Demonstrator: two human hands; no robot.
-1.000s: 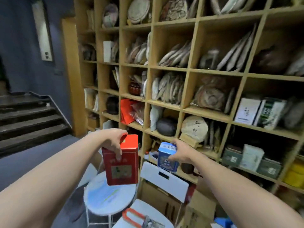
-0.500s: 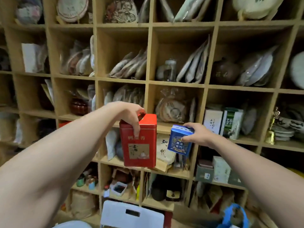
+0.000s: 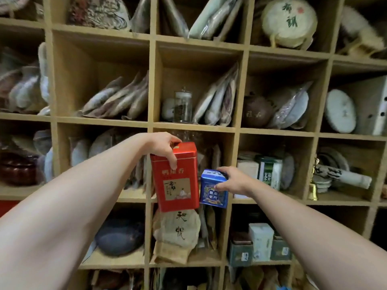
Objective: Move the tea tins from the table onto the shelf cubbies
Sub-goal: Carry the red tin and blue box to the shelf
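Observation:
My left hand [image 3: 165, 148] grips the lid of a tall red tea tin [image 3: 178, 181] from above and holds it upright in the air. Right beside it, my right hand [image 3: 232, 181] holds a smaller blue tea tin [image 3: 212, 191] by its top and side. Both tins hang in front of the wooden shelf cubbies [image 3: 151, 124], level with the cubby in the middle column that holds wrapped tea cakes. The two tins almost touch. The table is out of view.
The cubbies are crowded with wrapped tea cakes [image 3: 117, 101], a glass jar [image 3: 183, 106], a brown teapot [image 3: 256, 111], green and white boxes [image 3: 269, 171], a dark pot [image 3: 119, 237] and a paper-wrapped cake [image 3: 177, 229] below the tins.
The view has swung from the stairs and stools to face the shelf close up. Both hands have carried the tins up and nearer the cubbies, and the tins have come closer together.

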